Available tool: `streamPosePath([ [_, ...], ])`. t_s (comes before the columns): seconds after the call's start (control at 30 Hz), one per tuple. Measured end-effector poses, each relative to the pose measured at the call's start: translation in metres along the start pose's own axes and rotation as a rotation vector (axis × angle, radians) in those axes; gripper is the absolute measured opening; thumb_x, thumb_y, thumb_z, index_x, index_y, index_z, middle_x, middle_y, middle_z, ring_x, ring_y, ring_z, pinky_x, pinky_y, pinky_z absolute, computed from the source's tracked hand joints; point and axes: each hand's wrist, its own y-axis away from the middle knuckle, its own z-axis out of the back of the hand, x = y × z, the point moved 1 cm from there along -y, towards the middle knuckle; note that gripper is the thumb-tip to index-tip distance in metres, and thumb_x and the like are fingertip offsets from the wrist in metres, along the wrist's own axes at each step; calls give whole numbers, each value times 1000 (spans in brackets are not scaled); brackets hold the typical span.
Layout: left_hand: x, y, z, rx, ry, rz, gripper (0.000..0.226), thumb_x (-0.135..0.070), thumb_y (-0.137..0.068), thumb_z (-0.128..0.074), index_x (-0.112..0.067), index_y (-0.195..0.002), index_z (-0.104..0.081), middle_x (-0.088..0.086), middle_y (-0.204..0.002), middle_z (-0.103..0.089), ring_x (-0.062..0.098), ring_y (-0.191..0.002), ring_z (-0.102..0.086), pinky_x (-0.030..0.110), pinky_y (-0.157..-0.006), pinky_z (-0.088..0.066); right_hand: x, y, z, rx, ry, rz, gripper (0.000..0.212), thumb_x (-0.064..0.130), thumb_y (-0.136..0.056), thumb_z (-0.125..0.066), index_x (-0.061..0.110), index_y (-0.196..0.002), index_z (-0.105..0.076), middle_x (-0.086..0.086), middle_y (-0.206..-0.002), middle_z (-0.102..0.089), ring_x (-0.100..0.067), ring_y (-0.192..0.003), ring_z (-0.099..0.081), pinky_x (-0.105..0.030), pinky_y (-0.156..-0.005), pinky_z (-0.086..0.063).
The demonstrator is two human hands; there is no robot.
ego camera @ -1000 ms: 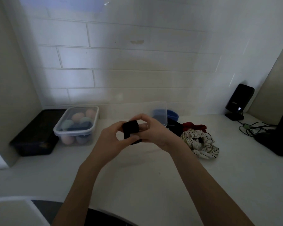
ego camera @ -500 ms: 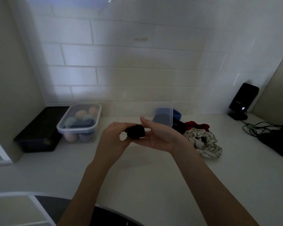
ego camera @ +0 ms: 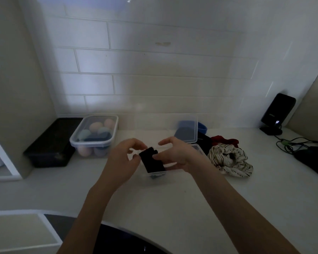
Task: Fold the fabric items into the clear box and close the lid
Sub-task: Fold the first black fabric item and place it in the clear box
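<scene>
Fingers (ego camera: 136, 143) of my left hand (ego camera: 123, 162) curl loosely at centre frame, their tips at the left edge of the black folded cloth (ego camera: 151, 162); whether they truly pinch it I cannot tell. My right hand (ego camera: 176, 154) sits just right of it, thumb pressed on the cloth's right edge and the other fingers spread above, so that hand has the firmer hold. The cloth is a small, dark, flattened packet, tilted, and it hangs directly over the near end of the clear box (ego camera: 157, 174), whose front rim shows just below it. I judge it light, soft and limp: it will spring open if I let go of one side, so the place to grip is across the folded edges, thumb on top and fingers beneath, pressing it flat as it goes down. Behind the box its lid (ego camera: 186, 128) stands upright and open. Further right on the counter (ego camera: 173, 198) lie the remaining pieces: something dark, a red cloth (ego camera: 224, 140), and a crumpled striped cloth (ego camera: 229, 160), all close beside the box but clear of my hands. At far left a tub of pastel sponges (ego camera: 94, 136) stands apart.
</scene>
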Motion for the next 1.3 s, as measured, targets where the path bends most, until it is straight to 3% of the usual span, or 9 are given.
streamPosePath([
  [0.13, 6, 6, -10, -10, -40, -41, 35, 10, -69, -49, -21, -77, -63, -8, -80, -62, 7, -82, -56, 14, -69, -45, -2, -1, -9, -48, 84, -23, 54, -7, -79, -66, 16, -120, -42, -21, -114, -62, -21, -64, -63, -18, -40, -51],
  [0.3, 7, 7, -11, -14, -108, 11, 24, -6, -67, -45, -16, -75, -66, 1, -78, -62, 13, -75, -53, 10, -66, -37, 2, -9, -21, -74, 273, -11, 55, 10, -81, -66, 14, -124, -31, -21, -122, -57, -28, -93, -64, -30, -67, -55],
  [0.53, 10, 7, -11, 72, -236, -29, 27, -3, -81, -45, -16, -96, -64, 0, -96, -60, 9, -84, -54, 11, -73, -35, -1, -4, -23, -128, 458, 90, 64, 26, -76, -75, 13, -122, -33, -10, -107, -56, -22, -89, -57, -28, -67, -47],
  [0.7, 13, 10, -9, 70, -242, -128, 38, -21, -72, -31, -8, -71, -67, 5, -78, -69, 12, -87, -52, 20, -73, -39, -5, -6, -22, -225, 612, 226, 64, 24, -76, -76, 4, -120, -34, -5, -96, -46, -21, -90, -50, -27, -70, -35],
  [0.87, 9, 7, -12, 118, -255, -97, 45, -25, -71, -26, -7, -70, -66, 6, -75, -64, 12, -87, -48, 13, -72, -34, -9, -8, -17, -91, 590, 222, 61, 10, -75, -75, 12, -121, -35, -16, -101, -68, -23, -86, -63, -30, -71, -51],
  [0.93, 9, 7, -13, 139, -279, -100, 44, -26, -71, -25, -7, -69, -65, 8, -77, -63, 19, -86, -53, 20, -71, -37, -8, -6, -11, -25, 600, 215, 56, 7, -78, -71, 18, -122, -38, -16, -101, -70, -22, -83, -65, -30, -68, -54],
  [1.03, 7, 4, -11, 167, -361, -106, 33, -17, -76, -35, -10, -74, -67, 7, -87, -60, 20, -86, -55, 27, -73, -41, -2, -1, -2, -74, 615, 292, 34, 1, -85, -60, 21, -112, -52, -13, -103, -68, -22, -84, -70, -37, -72, -60],
  [1.13, 7, -2, -9, 203, -394, -103, 28, -4, -80, -43, -12, -79, -69, 6, -91, -58, 20, -84, -54, 29, -75, -41, 4, 3, 3, -99, 748, 452, 32, -5, -86, -49, 15, -99, -71, -7, -104, -72, -16, -90, -69, -25, -74, -57],
  [1.3, 0, -3, -8, 35, -362, -74, 11, -3, -80, -45, -7, -73, -53, 10, -70, -61, 25, -61, -52, 30, -53, -36, -2, -1, -4, 104, 915, 432, 35, 19, -82, -70, 23, -117, -69, 4, -117, -70, -5, -92, -62, -18, -84, -45],
])
